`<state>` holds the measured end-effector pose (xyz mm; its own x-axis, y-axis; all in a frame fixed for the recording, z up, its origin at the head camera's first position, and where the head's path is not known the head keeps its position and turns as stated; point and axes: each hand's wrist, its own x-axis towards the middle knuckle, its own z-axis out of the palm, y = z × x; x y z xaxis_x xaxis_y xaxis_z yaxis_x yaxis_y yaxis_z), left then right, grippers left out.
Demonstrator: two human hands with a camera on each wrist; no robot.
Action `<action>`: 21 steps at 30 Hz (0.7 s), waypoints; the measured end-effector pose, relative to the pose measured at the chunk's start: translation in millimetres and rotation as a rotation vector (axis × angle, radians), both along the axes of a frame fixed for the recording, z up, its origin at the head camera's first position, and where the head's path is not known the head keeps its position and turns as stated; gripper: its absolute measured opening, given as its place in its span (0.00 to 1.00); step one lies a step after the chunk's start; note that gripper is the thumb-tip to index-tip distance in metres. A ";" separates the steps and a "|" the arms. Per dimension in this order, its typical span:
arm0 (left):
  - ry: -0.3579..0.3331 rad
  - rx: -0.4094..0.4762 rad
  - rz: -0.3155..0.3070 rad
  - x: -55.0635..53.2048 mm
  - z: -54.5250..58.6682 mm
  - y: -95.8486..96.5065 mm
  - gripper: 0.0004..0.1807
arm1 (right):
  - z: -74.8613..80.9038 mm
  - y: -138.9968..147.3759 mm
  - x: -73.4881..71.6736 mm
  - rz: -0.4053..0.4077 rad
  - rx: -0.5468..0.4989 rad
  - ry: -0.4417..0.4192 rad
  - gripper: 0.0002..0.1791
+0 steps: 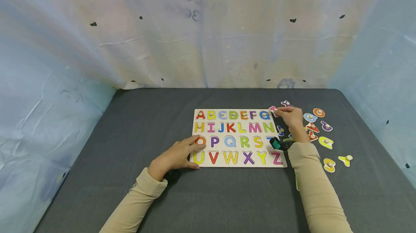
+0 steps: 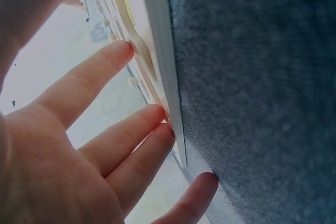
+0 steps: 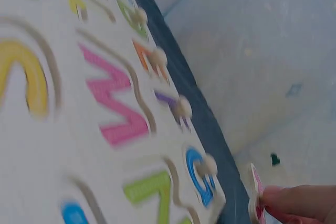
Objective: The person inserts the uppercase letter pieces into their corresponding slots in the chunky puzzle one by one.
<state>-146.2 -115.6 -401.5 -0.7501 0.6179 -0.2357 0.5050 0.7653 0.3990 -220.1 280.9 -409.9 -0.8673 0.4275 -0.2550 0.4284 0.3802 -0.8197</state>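
A white alphabet puzzle board (image 1: 238,152) lies flat, printed with colourful letters from A to Z. Knobbed pieces fill its top row, among them the blue G (image 3: 198,177). My left hand (image 1: 177,154) rests at the board's lower left corner, fingers spread and fairly straight, with fingertips touching its edge and face. Just past the upper right corner, my right hand (image 1: 291,117) pinches a pink letter piece (image 1: 272,109) between thumb and fingers. In the right wrist view only the thin side of that pink piece (image 3: 255,195) shows, so its letter cannot be read.
Loose knobbed letters are scattered right of the board, including an orange O (image 1: 319,113), a yellow Y (image 1: 346,160) and a purple X (image 1: 286,103). The right forearm hides some of them. A dark grey cloth (image 1: 146,117) covers the table, with pale sheeting (image 1: 227,45) hanging around it.
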 end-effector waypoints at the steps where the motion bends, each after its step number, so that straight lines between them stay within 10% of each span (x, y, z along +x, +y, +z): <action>1: 0.001 -0.001 -0.001 0.0 0.0 0.0 0.40 | 1.1 -3.6 0.4 0.005 -0.007 -0.006 0.22; 21: 0.001 0.002 -0.002 0.0 1.2 -0.3 0.40 | 1.7 -85.9 8.0 0.187 -0.105 0.064 0.18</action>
